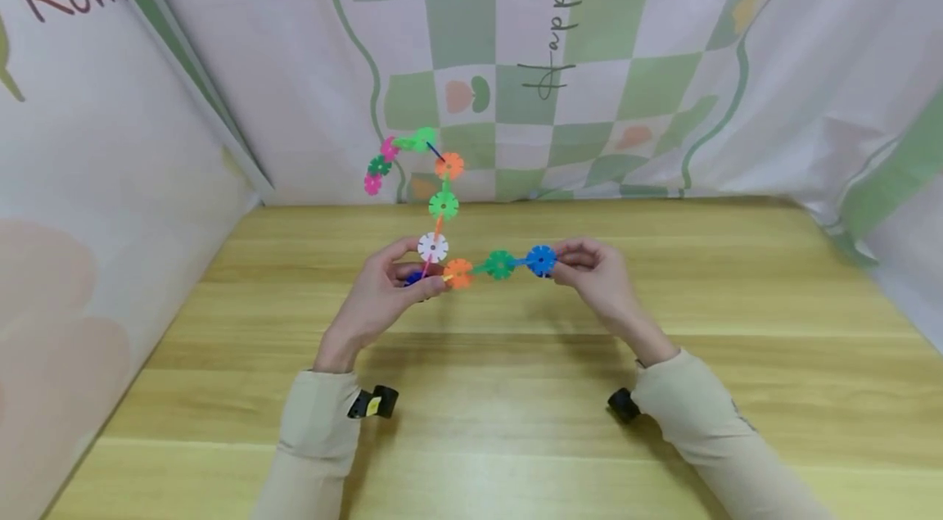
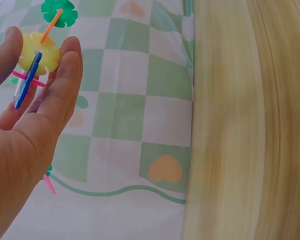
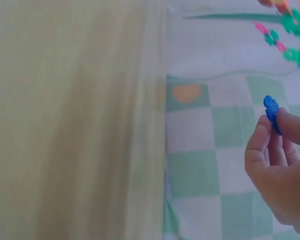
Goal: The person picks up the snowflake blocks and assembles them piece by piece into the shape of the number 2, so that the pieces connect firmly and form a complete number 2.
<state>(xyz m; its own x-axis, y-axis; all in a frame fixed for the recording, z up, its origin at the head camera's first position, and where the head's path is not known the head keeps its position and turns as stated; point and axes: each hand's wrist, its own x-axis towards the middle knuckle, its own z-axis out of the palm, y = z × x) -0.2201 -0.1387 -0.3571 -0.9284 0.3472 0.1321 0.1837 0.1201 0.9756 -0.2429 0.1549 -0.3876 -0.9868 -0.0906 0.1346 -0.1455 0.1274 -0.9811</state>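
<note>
A chain of notched, snowflake-shaped plastic discs hangs in the air above the table. My left hand grips it at its corner, thumb and fingers around a yellow disc. Beside the yellow one sits a dark blue disc, partly covered by the thumb. From there one arm rises through a white disc and curls over to pink ones. The other runs right through orange and green discs. At its right end, my right hand pinches a blue disc between thumb and fingers.
Below both hands lies a wood-grain table. A checkered green-and-white curtain hangs behind its far edge, and a white printed panel stands at the left. Black wrist cameras are worn at both sleeves.
</note>
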